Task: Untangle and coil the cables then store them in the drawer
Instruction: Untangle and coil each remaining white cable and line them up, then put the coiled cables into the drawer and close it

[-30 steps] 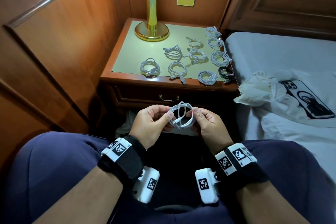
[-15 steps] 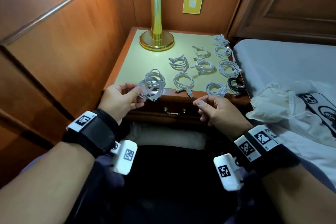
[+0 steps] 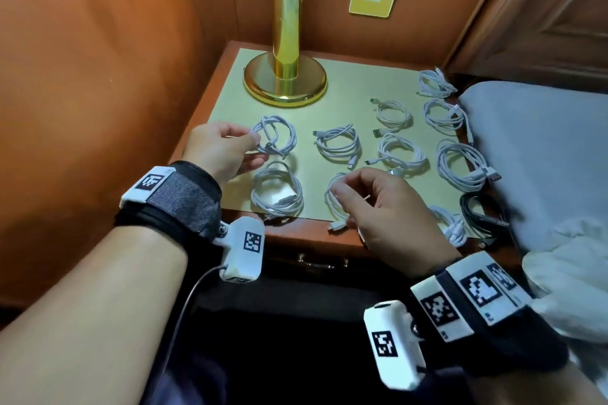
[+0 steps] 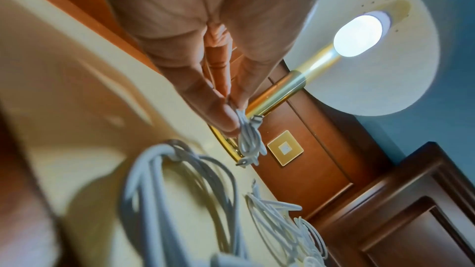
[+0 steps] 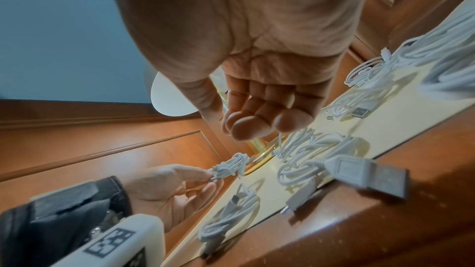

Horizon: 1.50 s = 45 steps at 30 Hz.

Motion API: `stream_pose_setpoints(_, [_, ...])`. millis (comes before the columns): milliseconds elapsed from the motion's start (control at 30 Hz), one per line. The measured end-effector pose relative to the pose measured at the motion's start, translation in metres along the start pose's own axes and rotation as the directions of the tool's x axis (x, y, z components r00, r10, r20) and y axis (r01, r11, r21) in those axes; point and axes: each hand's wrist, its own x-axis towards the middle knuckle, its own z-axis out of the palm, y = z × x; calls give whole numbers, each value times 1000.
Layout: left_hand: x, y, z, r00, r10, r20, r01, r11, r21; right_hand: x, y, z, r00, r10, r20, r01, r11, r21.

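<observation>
Pinching a coiled white cable [image 3: 274,138] in my left hand [image 3: 218,149], I hold it just above the nightstand [image 3: 329,242]. My right hand [image 3: 385,204] hovers loosely curled, holding nothing. Coils [image 3: 339,141] cover the top; drawer [image 3: 322,263] remains closed, storing not begun.

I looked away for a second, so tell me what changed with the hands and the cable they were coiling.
The left hand carried the coiled white cable from the lap up over the nightstand, still pinching it. The right hand let go of it and moved to the coils at the front edge, holding nothing. The other coils, the lamp and the closed drawer stayed put.
</observation>
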Motion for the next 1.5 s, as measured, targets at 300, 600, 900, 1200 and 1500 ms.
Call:
stream_pose_setpoints(300, [25, -3, 8, 998, -63, -20, 65, 977, 205, 7, -3, 2, 999, 9, 32, -9, 1000, -21])
stream_pose_setpoints(600, [-19, -4, -29, 973, 227, 36, -212, 827, 520, -29, 0, -11, 1000, 17, 0, -17, 988, -154])
stream_pose_setpoints(900, [-107, -14, -12, 875, 359, 324, -483, 651, 586, -65, 14, -33, 996, 80, -30, -85, 973, -213])
stream_pose_setpoints(1200, [-145, -64, 33, 703, 80, 707, -669, 412, 618, -90, 42, -52, 975, 217, 38, -195, 931, -307])
stream_pose_setpoints(1500, [-129, -116, 80, 787, -189, 587, -578, 107, 809, -96, 80, -67, 922, 366, 124, -269, 838, -475])
